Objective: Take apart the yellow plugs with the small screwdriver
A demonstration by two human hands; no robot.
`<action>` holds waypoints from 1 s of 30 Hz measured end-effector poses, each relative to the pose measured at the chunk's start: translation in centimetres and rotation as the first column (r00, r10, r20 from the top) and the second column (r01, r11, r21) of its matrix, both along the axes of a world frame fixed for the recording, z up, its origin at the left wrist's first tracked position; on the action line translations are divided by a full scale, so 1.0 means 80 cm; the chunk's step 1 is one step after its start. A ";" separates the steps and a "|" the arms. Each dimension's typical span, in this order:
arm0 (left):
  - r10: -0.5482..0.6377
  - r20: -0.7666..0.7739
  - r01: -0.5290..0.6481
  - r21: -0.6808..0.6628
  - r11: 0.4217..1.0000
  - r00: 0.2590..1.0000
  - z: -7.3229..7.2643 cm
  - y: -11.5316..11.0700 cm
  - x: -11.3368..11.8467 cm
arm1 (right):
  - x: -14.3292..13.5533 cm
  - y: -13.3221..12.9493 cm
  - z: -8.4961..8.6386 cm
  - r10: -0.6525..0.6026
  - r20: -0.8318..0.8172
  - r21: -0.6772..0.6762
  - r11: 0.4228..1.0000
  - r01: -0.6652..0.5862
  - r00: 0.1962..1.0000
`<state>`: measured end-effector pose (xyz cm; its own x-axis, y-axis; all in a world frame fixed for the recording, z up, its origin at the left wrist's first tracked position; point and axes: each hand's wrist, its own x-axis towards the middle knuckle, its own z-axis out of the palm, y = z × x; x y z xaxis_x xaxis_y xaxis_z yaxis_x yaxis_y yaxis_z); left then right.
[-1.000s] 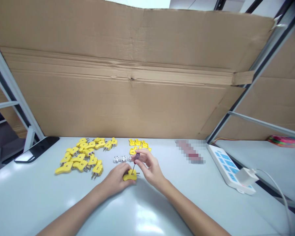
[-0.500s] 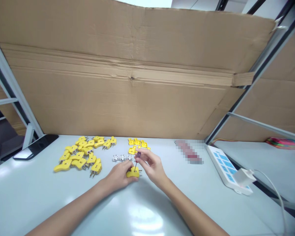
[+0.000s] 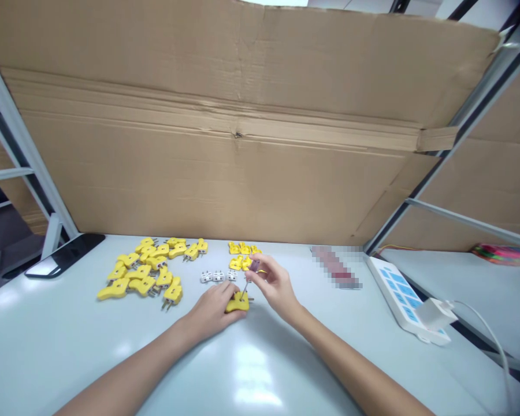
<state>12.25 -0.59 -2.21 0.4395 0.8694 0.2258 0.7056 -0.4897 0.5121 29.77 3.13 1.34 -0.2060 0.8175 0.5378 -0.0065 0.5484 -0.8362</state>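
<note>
A yellow power plug [image 3: 237, 303] lies on the table, its metal pins pointing right. My left hand [image 3: 213, 305] is closed around its left side, thumb along the near edge. Between the fingertips of my right hand [image 3: 276, 288] is a small screwdriver [image 3: 253, 267] with a dark purple handle. Its thin shaft slants down, and the tip meets the top of the plug near the middle. Just behind are a row of white plug inserts [image 3: 218, 276] with pins and several yellow plug shell halves [image 3: 241, 248], some partly covered by my right hand.
Several yellow plugs [image 3: 143, 270] are heaped at the left. A black phone [image 3: 67, 255] lies at the far left corner. On the right are a blurred-out reddish item [image 3: 335, 267] and a white power strip [image 3: 398, 297] with a charger [image 3: 435, 314] and cable. A cardboard wall [image 3: 225, 179] closes the back.
The screwdriver has tilted further to the right, with my right hand shifting slightly along with it. My left hand still holds the plug. The whole view has moved a little.
</note>
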 end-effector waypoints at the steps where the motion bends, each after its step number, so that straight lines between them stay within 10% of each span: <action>1: -0.002 -0.008 0.002 0.005 1.000 1.000 0.001 0.000 0.000 | 0.001 0.002 0.001 0.021 -0.001 -0.029 0.999 -0.021 1.000; 11: -0.033 -0.076 0.036 0.036 0.999 0.997 0.004 -0.003 -0.003 | 0.017 -0.012 -0.011 0.158 -0.068 -0.034 0.986 -0.161 0.985; 19: -0.018 -0.116 0.025 0.054 0.998 0.993 0.000 -0.009 0.002 | 0.001 -0.028 -0.017 -0.157 -0.009 0.215 0.964 0.156 0.987; 30: -0.033 -0.099 0.037 0.038 0.999 0.994 0.000 -0.010 0.000 | 0.008 -0.033 -0.011 0.083 0.103 0.198 0.975 -0.102 0.991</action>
